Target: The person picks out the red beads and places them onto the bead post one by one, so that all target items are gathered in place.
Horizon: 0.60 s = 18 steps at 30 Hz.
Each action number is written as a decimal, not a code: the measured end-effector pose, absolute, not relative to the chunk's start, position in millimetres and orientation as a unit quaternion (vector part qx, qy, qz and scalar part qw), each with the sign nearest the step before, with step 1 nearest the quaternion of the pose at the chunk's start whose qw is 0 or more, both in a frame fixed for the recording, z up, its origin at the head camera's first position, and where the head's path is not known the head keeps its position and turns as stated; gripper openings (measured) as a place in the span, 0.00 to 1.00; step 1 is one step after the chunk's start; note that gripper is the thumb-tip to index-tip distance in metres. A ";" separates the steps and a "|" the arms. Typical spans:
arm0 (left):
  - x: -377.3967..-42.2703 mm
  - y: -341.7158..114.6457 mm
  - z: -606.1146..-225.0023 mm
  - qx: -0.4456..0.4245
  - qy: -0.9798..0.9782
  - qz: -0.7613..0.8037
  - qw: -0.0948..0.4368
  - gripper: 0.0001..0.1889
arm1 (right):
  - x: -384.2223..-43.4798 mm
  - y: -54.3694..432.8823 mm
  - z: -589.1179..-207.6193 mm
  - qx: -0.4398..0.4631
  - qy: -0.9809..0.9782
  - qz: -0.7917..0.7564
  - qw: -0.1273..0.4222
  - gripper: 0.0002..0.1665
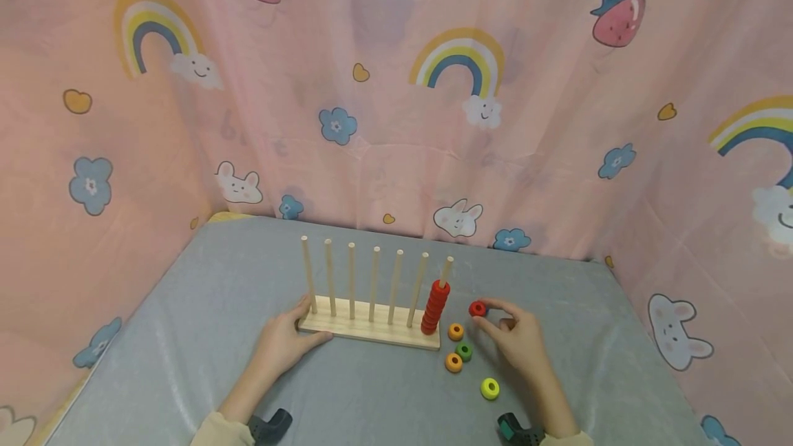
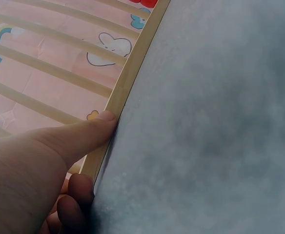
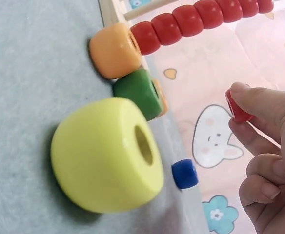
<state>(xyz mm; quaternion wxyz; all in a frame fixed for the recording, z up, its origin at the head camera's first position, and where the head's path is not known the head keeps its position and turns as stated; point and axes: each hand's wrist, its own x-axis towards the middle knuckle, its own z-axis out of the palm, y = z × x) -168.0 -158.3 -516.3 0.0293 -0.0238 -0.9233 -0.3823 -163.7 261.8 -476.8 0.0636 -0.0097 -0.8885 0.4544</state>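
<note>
A wooden peg rack [image 1: 372,330] with several upright pegs stands on the table. My left hand [image 1: 281,343] grips its left end; in the left wrist view the thumb [image 2: 91,131] lies along the base's front edge and the other fingers curl at its end. Red beads [image 1: 436,308] are stacked on the rightmost peg, whose top stays bare. Right of the rack, my right hand [image 1: 517,336] pinches one red bead [image 1: 477,308] between thumb and fingertips, above the table. In the right wrist view this red bead [image 3: 237,106] is partly covered by the thumb.
Between rack and right hand lie two orange beads [image 1: 456,332], a green bead [image 1: 464,352] and, nearer, a yellow bead [image 1: 490,389]. A blue bead [image 3: 184,174] shows in the right wrist view. A pink printed curtain [image 1: 384,157] encloses the grey table [image 1: 372,405].
</note>
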 end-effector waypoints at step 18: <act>-168.9 -159.0 -518.4 -0.024 -0.923 -0.382 0.030 0.49 | -151.8 255.8 -442.4 0.014 -0.891 0.434 0.130 0.22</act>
